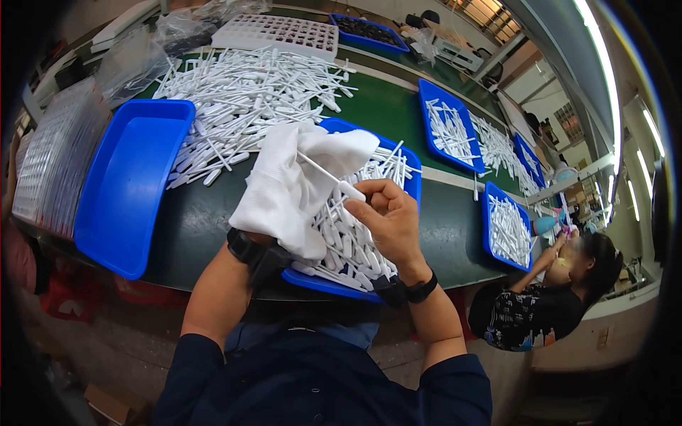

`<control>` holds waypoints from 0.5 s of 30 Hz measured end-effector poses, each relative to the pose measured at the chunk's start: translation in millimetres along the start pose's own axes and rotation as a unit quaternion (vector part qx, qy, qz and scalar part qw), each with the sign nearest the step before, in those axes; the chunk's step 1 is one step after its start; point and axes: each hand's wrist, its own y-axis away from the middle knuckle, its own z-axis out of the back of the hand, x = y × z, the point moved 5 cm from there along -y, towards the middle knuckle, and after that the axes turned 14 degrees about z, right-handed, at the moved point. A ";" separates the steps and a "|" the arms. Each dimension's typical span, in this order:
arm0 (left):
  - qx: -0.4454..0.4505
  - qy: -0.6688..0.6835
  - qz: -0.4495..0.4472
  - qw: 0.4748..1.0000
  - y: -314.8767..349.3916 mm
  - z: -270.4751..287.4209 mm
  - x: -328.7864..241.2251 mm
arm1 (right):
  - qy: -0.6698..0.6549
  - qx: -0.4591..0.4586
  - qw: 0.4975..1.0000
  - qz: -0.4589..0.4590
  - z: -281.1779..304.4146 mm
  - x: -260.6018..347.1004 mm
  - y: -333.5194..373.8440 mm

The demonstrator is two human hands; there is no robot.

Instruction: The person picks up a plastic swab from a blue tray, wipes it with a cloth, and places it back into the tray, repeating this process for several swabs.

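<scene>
A white cloth (284, 184) is draped over my left hand, hiding its fingers, so whether they grip it I cannot tell. Only the forearm (220, 291) and a black wristband (249, 250) show below the cloth. Between thumb and forefinger, my right hand (391, 216) pinches a white plastic stick (350, 190) by its thicker end. The stick's thin shaft slants up and left across the cloth. Under both hands is a blue tray (414, 188), tilted in view and filled with many similar white sticks (348, 241).
A large heap of white sticks (249, 99) lies beyond the cloth. At left stand a blue tray (117, 206) and stacked clear plastic trays (57, 156). More blue trays of sticks (508, 231) line the right, where another person (547, 305) sits. A white holed rack (277, 35) lies behind.
</scene>
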 end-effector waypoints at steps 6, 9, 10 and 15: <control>-0.077 -0.179 -0.003 0.981 16.5 -25.8 0.8 | 0.126 -0.072 0.967 0.209 8.4 21.8 9.2; -0.108 -0.121 0.062 0.985 11.6 -22.6 3.6 | 0.077 -0.101 0.973 0.194 9.0 21.0 10.3; -0.094 -0.122 0.052 0.987 10.9 -22.9 4.8 | 0.051 -0.113 0.975 0.186 10.2 20.6 10.5; -0.031 -0.125 0.005 0.992 9.4 -16.6 8.2 | 0.055 -0.125 0.975 0.177 14.0 25.6 11.9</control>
